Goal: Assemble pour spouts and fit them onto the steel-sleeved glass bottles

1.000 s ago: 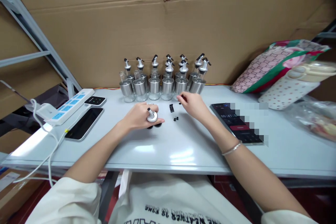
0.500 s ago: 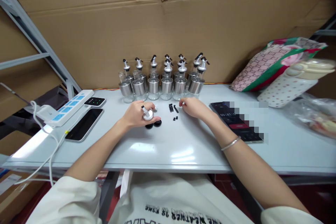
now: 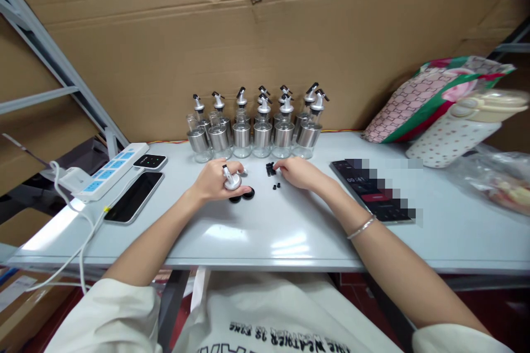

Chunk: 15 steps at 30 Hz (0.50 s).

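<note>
My left hand (image 3: 213, 179) is closed around a silver pourer spout (image 3: 232, 181) with a black part at its top. Just below it, black round caps (image 3: 248, 193) lie on the table, one partly covered by the hand. My right hand (image 3: 300, 172) has its fingers drawn together, with the fingertips touching small black levers (image 3: 270, 169). Whether a lever is pinched between them is hidden. Two tiny black plugs (image 3: 276, 186) lie in front of the levers. A small silvery piece (image 3: 244, 172) shows at my left fingertips.
Several glass bottles with steel sleeves (image 3: 262, 135) stand in rows at the back, many topped with pourers. On the left lie a phone (image 3: 134, 197) and a power strip (image 3: 114, 171). To the right are another phone (image 3: 364, 187), a tumbler (image 3: 455, 132) and a patterned bag (image 3: 408, 105).
My right hand has moved left onto the black levers, and the slanted lever now sits closer to the others or under the fingertips. My left hand keeps its hold on the pourer spout.
</note>
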Tool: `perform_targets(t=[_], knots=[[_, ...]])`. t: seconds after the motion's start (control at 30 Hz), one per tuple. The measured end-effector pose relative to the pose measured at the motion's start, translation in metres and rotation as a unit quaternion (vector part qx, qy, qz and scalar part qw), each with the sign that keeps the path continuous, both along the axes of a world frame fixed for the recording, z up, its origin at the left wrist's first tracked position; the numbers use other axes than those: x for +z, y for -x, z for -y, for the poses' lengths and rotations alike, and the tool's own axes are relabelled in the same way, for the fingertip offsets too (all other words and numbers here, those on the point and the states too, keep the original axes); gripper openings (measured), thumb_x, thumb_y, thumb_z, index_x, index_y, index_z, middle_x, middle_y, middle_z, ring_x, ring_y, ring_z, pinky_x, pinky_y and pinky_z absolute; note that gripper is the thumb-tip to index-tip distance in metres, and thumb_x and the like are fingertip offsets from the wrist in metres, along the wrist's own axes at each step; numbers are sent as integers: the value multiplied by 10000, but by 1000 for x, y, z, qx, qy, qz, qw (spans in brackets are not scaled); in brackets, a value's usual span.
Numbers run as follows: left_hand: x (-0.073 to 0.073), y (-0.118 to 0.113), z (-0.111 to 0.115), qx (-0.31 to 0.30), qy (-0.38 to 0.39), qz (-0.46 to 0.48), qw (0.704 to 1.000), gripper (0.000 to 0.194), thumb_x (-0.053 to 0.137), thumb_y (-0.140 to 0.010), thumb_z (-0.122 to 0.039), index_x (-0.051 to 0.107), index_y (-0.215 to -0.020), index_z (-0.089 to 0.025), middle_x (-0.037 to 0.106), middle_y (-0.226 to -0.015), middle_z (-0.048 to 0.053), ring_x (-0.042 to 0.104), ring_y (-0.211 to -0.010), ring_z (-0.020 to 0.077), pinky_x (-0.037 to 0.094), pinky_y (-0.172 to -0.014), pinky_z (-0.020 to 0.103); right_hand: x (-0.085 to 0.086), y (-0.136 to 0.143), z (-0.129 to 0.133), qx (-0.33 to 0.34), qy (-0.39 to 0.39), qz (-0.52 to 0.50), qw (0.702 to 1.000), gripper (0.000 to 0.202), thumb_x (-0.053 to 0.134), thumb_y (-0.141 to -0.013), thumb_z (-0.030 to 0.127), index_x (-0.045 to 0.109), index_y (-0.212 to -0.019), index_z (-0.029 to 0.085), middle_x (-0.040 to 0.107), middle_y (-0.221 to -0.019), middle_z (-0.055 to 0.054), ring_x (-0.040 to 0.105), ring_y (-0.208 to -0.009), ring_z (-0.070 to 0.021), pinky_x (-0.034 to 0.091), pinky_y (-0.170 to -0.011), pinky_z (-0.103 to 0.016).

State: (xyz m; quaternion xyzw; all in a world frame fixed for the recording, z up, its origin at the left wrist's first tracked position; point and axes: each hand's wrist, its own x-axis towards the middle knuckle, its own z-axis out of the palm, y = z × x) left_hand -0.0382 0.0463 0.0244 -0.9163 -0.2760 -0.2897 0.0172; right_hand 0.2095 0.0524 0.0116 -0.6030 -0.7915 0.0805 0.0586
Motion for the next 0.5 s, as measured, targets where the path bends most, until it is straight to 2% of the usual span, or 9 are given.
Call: perform_targets(t=[0.13, 0.5], knots=[[0, 0, 0, 11, 18, -5, 1000, 411, 511, -777, -581, 578, -805, -176, 610, -635, 15, 555, -596, 149, 398, -617, 254, -1, 0, 0, 11, -4, -3, 1000, 400, 414, -843, 84, 662, -1150, 154, 680, -1127, -141, 629, -1032, -265, 439, -839, -307], [0, 0, 0, 9, -1, -24, 1000, 429, 484, -799, -589, 578, -811, -171, 653, -695, 37, 578, -609, 153, 409, -626, 261, -2, 3, 0, 21, -7, -4, 1000, 385, 403, -848, 103, 678, -1112, 150, 681, -1127, -134, 629, -1032, -264, 449, -833, -310]])
